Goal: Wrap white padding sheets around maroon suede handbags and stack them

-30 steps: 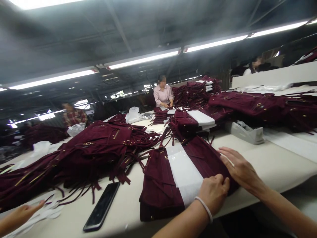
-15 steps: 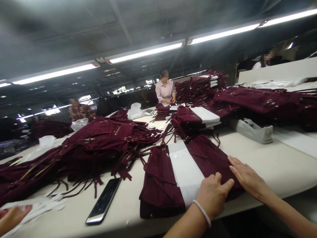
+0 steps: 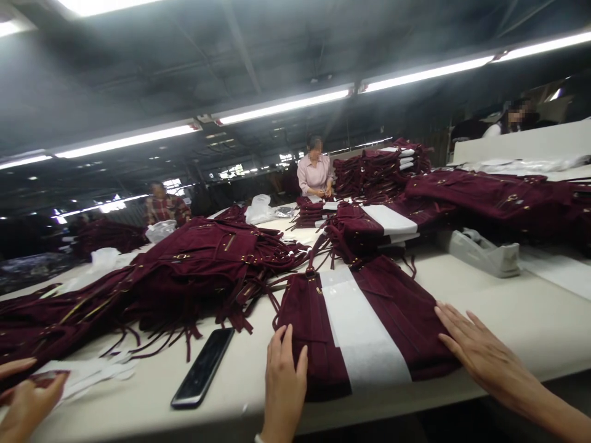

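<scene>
Lower left: co-worker's hand [image 3: 32,403] at white paper pieces [image 3: 96,376], then pile of maroon bags [image 3: 194,271], phone [image 3: 203,369] flat on bench [image 3: 530,320]. Left hand [image 3: 283,378], lower centre: fingers extended, thumb parted, at left edge of the maroon bag [image 3: 307,314]; nothing gripped, can't tell if it's pressing. Bag lies flat, lower centre-right, white paper band [image 3: 369,338] down its middle. Right hand [image 3: 489,357], lower right: fingers straight, slightly spread, at bag's right edge, gripping nothing. Grey dispenser [image 3: 484,253] beyond. Reads as squaring up the banded bag. Next move calls for even, light side pressure, band kept flat.
</scene>
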A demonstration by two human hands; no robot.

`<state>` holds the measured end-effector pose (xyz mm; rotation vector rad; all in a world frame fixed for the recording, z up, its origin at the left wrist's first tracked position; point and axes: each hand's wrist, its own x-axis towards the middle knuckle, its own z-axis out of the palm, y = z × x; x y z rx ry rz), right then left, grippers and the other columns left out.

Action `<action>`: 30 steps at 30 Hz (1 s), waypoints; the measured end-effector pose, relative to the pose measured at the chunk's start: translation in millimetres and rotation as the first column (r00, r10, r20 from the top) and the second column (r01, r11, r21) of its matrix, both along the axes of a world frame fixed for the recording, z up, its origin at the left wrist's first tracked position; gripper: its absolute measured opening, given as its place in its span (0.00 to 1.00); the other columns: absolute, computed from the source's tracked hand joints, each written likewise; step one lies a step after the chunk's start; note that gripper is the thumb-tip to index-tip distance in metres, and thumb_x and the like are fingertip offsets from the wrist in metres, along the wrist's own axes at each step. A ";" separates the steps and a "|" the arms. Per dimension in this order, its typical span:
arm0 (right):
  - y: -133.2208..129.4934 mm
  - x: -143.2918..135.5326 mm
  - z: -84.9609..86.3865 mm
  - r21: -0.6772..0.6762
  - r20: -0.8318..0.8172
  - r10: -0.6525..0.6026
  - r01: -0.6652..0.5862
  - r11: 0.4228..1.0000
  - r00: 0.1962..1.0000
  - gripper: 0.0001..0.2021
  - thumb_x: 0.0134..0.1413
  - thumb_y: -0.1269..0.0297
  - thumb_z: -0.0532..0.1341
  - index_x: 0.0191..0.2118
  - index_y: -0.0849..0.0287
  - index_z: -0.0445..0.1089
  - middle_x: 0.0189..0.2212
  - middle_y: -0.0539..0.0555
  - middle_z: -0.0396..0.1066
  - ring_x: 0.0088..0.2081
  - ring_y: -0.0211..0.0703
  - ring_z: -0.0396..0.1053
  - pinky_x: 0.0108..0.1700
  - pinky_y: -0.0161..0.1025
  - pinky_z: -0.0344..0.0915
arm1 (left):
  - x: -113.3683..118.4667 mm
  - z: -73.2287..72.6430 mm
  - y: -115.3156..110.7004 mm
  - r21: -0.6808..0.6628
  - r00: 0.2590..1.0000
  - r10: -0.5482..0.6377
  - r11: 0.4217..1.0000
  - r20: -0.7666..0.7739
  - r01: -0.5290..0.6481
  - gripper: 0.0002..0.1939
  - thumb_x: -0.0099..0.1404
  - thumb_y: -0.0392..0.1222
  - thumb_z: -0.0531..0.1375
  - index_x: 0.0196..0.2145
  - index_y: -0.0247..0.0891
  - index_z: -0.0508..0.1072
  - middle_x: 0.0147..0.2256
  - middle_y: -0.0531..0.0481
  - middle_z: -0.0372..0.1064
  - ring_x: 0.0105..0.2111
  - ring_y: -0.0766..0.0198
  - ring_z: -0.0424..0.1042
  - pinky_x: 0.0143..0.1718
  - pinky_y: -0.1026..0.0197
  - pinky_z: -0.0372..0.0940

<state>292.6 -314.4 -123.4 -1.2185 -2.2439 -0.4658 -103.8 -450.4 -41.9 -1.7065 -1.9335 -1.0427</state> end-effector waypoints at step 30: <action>2.8 6.3 -5.2 0.007 -0.150 0.140 -0.141 0.990 0.979 0.29 0.64 0.53 0.41 0.57 0.63 0.68 0.59 0.66 0.65 0.62 0.61 0.59 0.61 0.61 0.56 | -60.7 28.9 2.6 -0.123 -0.062 0.171 0.876 0.983 0.467 0.20 0.63 0.54 0.62 0.45 0.36 0.76 0.36 0.47 0.78 0.36 0.59 0.76 0.37 0.64 0.66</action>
